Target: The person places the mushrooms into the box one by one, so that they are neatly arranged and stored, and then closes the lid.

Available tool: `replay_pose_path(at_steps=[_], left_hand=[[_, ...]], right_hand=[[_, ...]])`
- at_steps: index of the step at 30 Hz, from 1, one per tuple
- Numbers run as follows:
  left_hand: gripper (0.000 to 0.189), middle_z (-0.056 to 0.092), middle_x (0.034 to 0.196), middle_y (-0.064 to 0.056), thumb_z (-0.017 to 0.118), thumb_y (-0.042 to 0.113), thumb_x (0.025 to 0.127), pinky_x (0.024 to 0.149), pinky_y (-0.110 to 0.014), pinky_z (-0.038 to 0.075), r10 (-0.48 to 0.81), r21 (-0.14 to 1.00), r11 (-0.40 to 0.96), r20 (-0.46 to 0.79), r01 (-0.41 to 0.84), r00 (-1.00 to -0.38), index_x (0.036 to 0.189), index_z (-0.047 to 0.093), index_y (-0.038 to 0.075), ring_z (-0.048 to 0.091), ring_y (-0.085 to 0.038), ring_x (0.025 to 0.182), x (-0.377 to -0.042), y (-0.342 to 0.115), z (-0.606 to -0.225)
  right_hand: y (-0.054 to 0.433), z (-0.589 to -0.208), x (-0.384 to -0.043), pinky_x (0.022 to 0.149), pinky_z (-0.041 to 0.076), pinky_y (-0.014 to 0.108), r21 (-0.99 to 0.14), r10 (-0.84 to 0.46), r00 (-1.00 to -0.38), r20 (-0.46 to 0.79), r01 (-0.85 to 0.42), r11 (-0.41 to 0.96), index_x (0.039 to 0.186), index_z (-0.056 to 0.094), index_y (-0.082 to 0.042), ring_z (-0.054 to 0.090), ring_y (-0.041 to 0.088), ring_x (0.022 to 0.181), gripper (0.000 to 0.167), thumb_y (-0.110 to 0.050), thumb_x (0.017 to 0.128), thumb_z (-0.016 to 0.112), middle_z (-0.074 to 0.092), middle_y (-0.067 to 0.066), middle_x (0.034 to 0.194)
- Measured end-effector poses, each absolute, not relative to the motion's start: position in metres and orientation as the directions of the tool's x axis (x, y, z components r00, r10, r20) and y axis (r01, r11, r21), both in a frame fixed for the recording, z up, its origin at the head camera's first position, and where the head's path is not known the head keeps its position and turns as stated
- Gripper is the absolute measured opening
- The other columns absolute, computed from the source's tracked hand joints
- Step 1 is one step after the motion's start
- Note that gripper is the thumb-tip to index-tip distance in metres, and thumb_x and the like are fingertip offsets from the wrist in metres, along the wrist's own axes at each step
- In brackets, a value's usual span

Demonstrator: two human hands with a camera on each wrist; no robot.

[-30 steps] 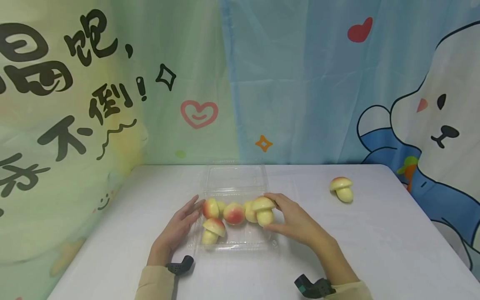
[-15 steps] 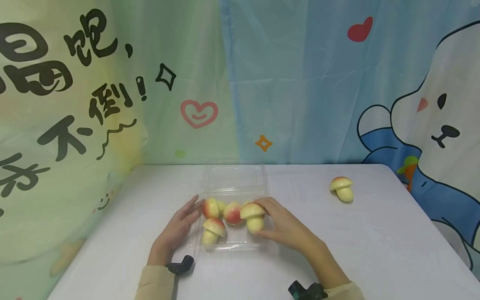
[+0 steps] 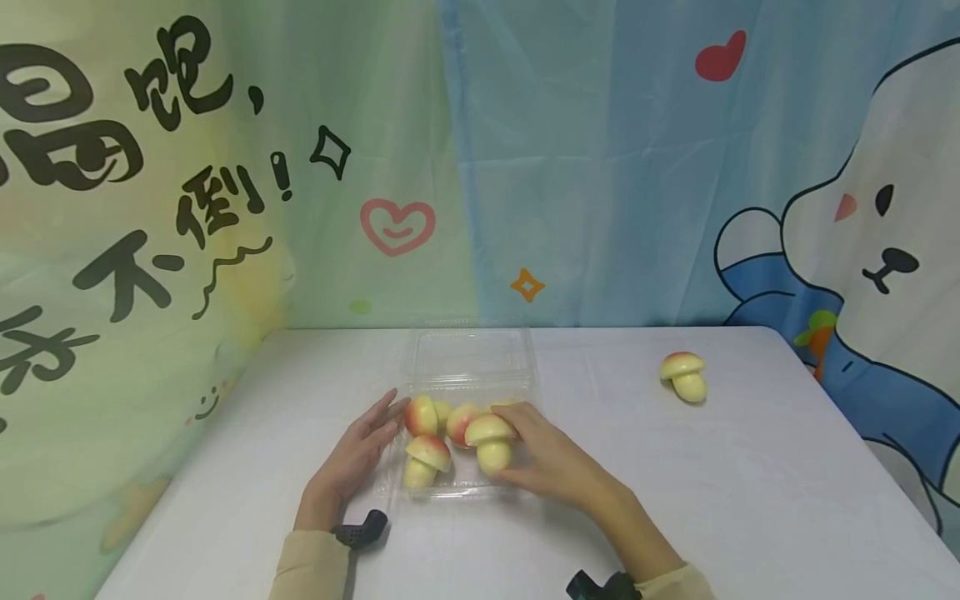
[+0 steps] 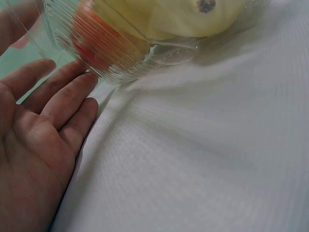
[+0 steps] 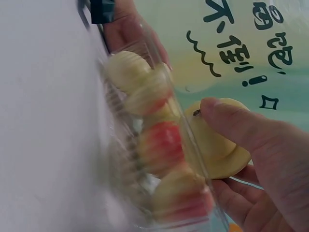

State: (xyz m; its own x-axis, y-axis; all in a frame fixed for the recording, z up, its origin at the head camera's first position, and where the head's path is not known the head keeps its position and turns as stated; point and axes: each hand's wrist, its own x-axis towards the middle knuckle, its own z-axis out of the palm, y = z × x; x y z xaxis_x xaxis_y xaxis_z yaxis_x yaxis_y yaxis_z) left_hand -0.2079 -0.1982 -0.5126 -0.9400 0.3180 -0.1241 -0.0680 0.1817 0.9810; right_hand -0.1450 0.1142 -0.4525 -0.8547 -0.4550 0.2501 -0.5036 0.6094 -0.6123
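My right hand grips a yellow toy mushroom by cap and stem, above the front right of a clear plastic box. In the right wrist view my thumb presses the stem end of this mushroom. Several more mushrooms, with red-blushed caps, lie in the box; one mushroom is at the front left, another mushroom behind it. The held one partly hides those at the back right. My left hand rests with extended fingers at the box's left wall, as the left wrist view shows with its fingertips.
The box's transparent lid stands open toward the back. One more toy mushroom lies at the far right of the white table. A printed curtain hangs behind the table's back edge.
My right hand has carried the mushroom left and toward the front, from the box's right side to above its front right area. The left hand has stayed at the left wall.
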Motion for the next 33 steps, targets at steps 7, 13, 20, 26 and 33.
replay_pose_path(at_steps=[7,13,20,26,33], left_hand=[[0.065,0.035,0.154,0.000,0.054,0.035,0.095,0.116,-0.058,0.008,0.328,0.982,0.172,-0.128,-0.074,-0.936,0.152,0.022,0.027,0.024,-0.025,0.145,-0.208,-0.200,-0.514],[0.064,0.036,0.153,0.000,0.053,0.036,0.096,0.117,-0.057,0.009,0.323,0.982,0.177,-0.124,-0.069,-0.938,0.151,0.022,0.026,0.026,-0.026,0.145,-0.209,-0.200,-0.515],[0.066,0.037,0.153,0.001,0.053,0.036,0.096,0.117,-0.056,0.009,0.315,0.980,0.182,-0.132,-0.076,-0.940,0.152,0.021,0.025,0.026,-0.024,0.144,-0.211,-0.200,-0.517],[0.066,0.039,0.151,0.004,0.054,0.038,0.095,0.118,-0.055,0.011,0.305,0.979,0.189,-0.136,-0.080,-0.942,0.151,0.022,0.026,0.027,-0.022,0.144,-0.211,-0.200,-0.517],[0.065,0.039,0.151,0.004,0.054,0.035,0.095,0.117,-0.056,0.010,0.317,0.981,0.175,-0.133,-0.080,-0.939,0.151,0.023,0.026,0.026,-0.023,0.145,-0.210,-0.200,-0.516]], right_hand=[[0.102,-0.459,-0.141,0.099,0.048,0.042,-0.621,-0.446,-0.864,0.234,-0.486,0.615,0.135,0.045,-0.016,0.052,0.019,0.119,0.071,-0.031,0.075,0.080,0.045,0.001,0.133],[0.095,-0.462,-0.140,0.098,0.048,0.044,-0.622,-0.404,-0.893,0.200,-0.434,0.652,0.137,0.042,-0.019,0.053,0.023,0.119,0.074,-0.035,0.075,0.079,0.046,-0.001,0.129],[0.094,-0.463,-0.139,0.102,0.046,0.046,-0.624,-0.403,-0.897,0.181,-0.422,0.658,0.140,0.041,-0.018,0.051,0.026,0.124,0.078,-0.038,0.074,0.079,0.049,0.000,0.130],[0.095,-0.461,-0.140,0.104,0.043,0.047,-0.630,-0.410,-0.898,0.160,-0.413,0.658,0.141,0.041,-0.015,0.051,0.027,0.126,0.079,-0.040,0.076,0.077,0.052,0.003,0.134],[0.094,-0.462,-0.140,0.101,0.045,0.046,-0.638,-0.443,-0.882,0.159,-0.435,0.636,0.146,0.035,-0.019,0.052,0.022,0.122,0.079,-0.036,0.080,0.074,0.051,0.005,0.134]])
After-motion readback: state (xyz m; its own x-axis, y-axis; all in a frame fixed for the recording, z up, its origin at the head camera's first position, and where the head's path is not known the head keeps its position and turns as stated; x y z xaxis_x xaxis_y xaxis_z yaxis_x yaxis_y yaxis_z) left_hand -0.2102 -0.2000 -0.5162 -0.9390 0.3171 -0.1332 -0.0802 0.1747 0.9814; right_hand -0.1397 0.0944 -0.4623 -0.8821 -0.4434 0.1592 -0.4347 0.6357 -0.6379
